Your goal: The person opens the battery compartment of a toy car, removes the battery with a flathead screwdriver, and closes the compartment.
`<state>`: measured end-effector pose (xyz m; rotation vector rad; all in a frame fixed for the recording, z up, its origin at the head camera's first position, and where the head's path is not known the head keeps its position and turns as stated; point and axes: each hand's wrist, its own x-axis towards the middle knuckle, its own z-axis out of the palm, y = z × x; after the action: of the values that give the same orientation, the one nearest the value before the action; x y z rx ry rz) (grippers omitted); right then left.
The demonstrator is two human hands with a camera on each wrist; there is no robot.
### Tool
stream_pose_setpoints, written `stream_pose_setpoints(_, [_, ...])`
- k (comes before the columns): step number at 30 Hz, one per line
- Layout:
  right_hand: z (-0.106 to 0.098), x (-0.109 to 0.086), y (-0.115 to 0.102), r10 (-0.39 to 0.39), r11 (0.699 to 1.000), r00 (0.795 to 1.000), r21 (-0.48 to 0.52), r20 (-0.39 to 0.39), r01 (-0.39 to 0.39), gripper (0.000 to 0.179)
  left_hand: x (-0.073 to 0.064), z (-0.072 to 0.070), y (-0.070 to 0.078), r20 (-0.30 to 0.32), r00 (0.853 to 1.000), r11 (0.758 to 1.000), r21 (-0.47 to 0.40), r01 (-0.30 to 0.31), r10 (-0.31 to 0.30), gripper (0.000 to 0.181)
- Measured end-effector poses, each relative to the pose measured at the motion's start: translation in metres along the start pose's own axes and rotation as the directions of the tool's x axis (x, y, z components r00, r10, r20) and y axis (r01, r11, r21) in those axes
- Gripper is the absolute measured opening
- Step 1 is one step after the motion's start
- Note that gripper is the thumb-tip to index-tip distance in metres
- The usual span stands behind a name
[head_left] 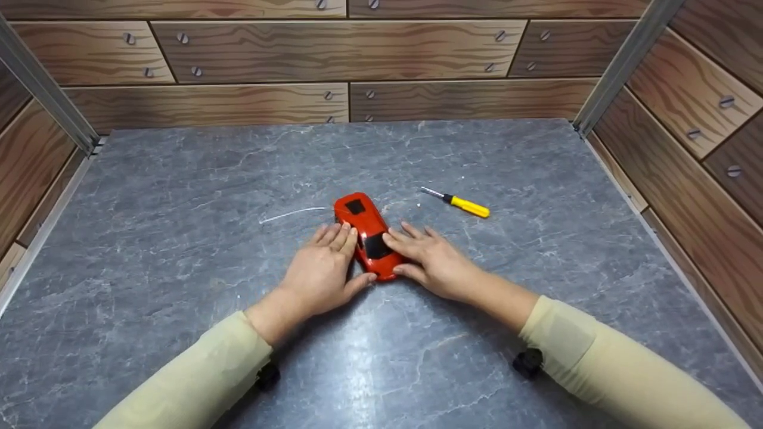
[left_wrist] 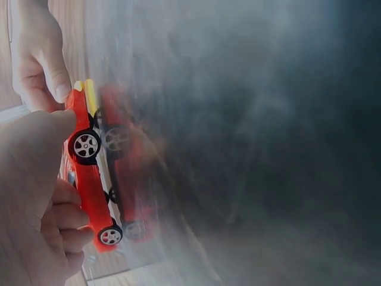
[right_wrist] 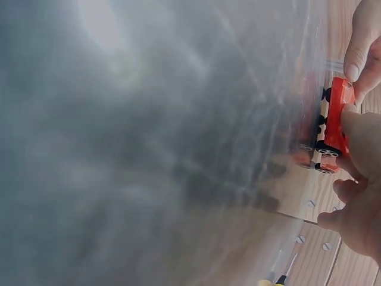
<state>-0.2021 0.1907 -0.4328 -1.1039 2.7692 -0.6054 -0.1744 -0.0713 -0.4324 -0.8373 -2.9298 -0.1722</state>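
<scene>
A red toy car with black windows stands on its wheels on the grey marbled tabletop, angled with its near end slightly to the right. My left hand holds its left side, fingers along the body and thumb at the near end. From the right, my right hand grips the near end, with its thumb at the corner and index finger by the black window. Silver-spoked wheels show along the car's side in the left wrist view. In the right wrist view, fingers partly cover the car.
To the right, beyond my right hand, lies a screwdriver with a yellow handle. A thin whitish strand stretches left from the car's far end. Wood-patterned panels border the table at the back and both sides.
</scene>
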Motion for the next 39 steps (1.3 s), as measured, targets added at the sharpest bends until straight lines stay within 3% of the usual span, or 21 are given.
stream_pose_setpoints(6, [-0.001, -0.007, 0.0, -0.017, 1.0, 1.0, 0.007, -0.01, 0.017, 0.062, -0.003, -0.001, 0.004, 0.021, 1.0, 1.0, -0.014, -0.005, 0.005, 0.089])
stream_pose_setpoints(14, [-0.003, -0.009, -0.002, 0.024, 1.0, 1.0, 0.019, -0.011, -0.024, 0.064, -0.004, -0.005, 0.003, 0.052, 0.999, 0.999, -0.042, 0.004, -0.002, 0.09])
stream_pose_setpoints(23, [-0.007, -0.017, -0.007, 0.015, 0.999, 0.999, -0.05, -0.046, -0.017, 0.066, 0.003, -0.031, -0.015, 0.003, 0.999, 0.997, -0.05, -0.052, 0.052, 0.085])
stream_pose_setpoints(29, [-0.005, -0.024, -0.016, -0.044, 0.992, 0.999, -0.118, -0.009, 0.042, 0.065, 0.021, -0.044, -0.038, 0.085, 0.991, 0.995, -0.003, -0.1, 0.1, 0.085])
stream_pose_setpoints(35, [-0.002, -0.029, -0.018, -0.044, 0.987, 0.997, -0.154, 0.058, 0.052, 0.064, 0.036, -0.039, -0.055, 0.186, 0.974, 0.992, -0.017, -0.126, 0.127, 0.08])
stream_pose_setpoints(39, [-0.002, -0.03, -0.018, -0.042, 0.985, 0.997, -0.167, 0.062, 0.052, 0.065, 0.039, -0.034, -0.058, 0.212, 0.969, 0.992, -0.029, -0.126, 0.129, 0.076])
